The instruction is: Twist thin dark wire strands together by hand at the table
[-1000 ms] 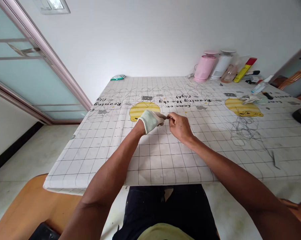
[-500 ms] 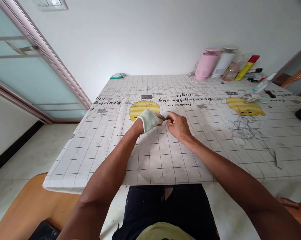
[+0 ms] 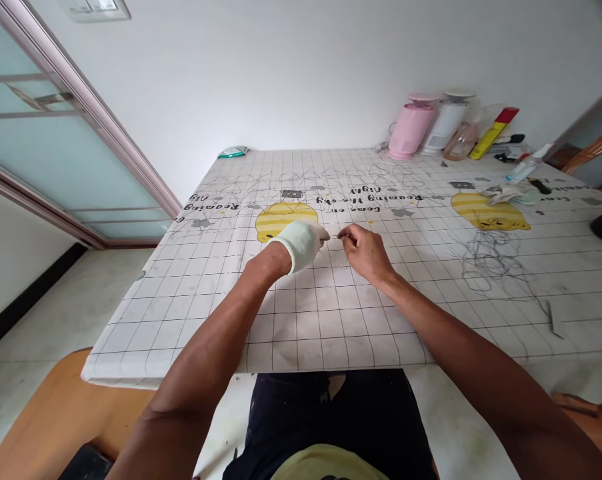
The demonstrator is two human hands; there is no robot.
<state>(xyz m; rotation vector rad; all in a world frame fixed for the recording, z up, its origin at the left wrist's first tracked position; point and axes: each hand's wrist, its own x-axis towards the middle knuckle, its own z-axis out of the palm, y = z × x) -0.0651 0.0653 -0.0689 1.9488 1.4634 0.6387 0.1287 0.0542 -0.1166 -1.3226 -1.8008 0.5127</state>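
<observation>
Over the middle of the table, my left hand (image 3: 303,243) wears a pale green and white glove, its fingertips pinched together and pointing right. Facing it across a small gap is my bare right hand (image 3: 367,252), with thumb and forefinger pinched. Whatever lies in either pinch is too small to make out. A faint thin strand seems to hang below the right fingers. To the right, a loose tangle of dark thread (image 3: 491,260) lies on the checked tablecloth (image 3: 301,333). A whitish glove (image 3: 515,195) rests behind it.
Along the wall stand a pink cylinder-shaped device (image 3: 411,130), a white one (image 3: 445,127), a bottle (image 3: 461,141) and a yellow-red box (image 3: 495,133). A clear bottle (image 3: 528,165) leans nearby. A small grey piece (image 3: 555,320) lies near the right front; a green-white packet (image 3: 233,152) lies at the back left.
My hands have drawn slightly apart, the right one moving a little to the right. The left wrist has turned, showing more of the glove's back.
</observation>
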